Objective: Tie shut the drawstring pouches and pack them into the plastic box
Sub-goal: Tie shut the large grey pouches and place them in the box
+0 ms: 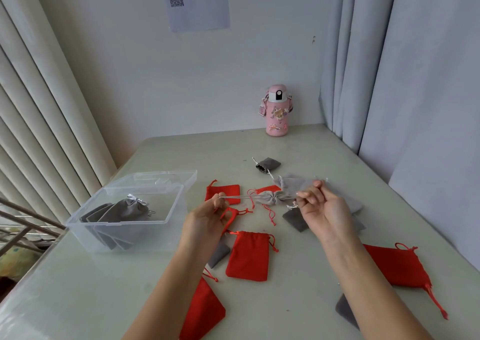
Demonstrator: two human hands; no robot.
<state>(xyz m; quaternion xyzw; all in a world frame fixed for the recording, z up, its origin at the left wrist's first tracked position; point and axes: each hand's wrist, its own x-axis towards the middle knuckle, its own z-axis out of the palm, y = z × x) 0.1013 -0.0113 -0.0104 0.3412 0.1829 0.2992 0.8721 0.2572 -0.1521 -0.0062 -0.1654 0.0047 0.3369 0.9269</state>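
Grey fabric is being cinched between two sets of fingers: the light grey pouch (pixel 271 198) is being held midway between them, its mouth gathered. Its cords (pixel 239 196) are being pinched and pulled outward by the left hand (pixel 215 211) and the right hand (pixel 320 207). The plastic box (pixel 85 235), lid back, is being shown just left of the left fingers, with grey pouches (pixel 124 209) inside. Red pouches (pixel 248 255) are being left below the fingers, on the table (pixel 298 300).
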